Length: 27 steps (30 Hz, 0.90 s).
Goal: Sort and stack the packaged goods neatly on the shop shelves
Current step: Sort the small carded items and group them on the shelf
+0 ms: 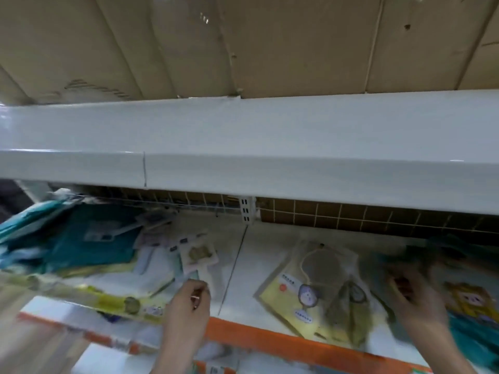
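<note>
Fingers of the left hand (189,298) pinch a thin card pack (199,255), light and flexible, best held by its edge; right hand (413,298) too blurred to tell.

Both forearms were bare to the lower frame edge, with no sleeves showing. The left hand (189,298) wore a thin ring on one finger; the blurred right hand (413,300) had dark red fingernails.
</note>
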### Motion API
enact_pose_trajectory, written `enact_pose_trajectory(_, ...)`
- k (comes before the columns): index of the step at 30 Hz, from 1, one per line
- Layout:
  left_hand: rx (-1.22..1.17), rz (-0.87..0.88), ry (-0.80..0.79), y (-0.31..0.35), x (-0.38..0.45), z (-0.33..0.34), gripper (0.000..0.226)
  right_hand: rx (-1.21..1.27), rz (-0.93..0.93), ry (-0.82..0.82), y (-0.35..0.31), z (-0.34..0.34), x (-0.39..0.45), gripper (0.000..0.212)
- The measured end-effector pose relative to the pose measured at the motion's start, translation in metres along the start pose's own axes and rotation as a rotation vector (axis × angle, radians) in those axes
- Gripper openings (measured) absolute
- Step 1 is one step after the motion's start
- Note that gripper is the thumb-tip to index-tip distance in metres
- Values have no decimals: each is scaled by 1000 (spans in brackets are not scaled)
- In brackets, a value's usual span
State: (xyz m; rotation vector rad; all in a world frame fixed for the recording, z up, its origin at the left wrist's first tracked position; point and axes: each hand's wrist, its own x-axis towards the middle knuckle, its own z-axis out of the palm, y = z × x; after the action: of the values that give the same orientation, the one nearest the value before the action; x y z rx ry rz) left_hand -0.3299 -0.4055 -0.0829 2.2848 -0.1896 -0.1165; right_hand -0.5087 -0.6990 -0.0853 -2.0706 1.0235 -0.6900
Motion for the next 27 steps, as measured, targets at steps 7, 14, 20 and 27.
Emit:
enact_pose_trajectory(7, -32, -8, 100, -63, 67, -81, 10, 108, -40, -162, -86, 99, -35, 11)
enact_pose_trajectory(14, 233, -11, 216, -150, 160, -176, 30, 61, -59, -298, -170, 236, -72, 22)
enact_pose_trajectory(20, 375, -11, 135, -192, 221, -235, 47, -92, -16, -203, -221, 309, -104, 12)
enact_pose_trajectory(27, 458, 91, -3, -195, 244, -232, 48, -475, 140, 39, -205, 315, -125, 31)
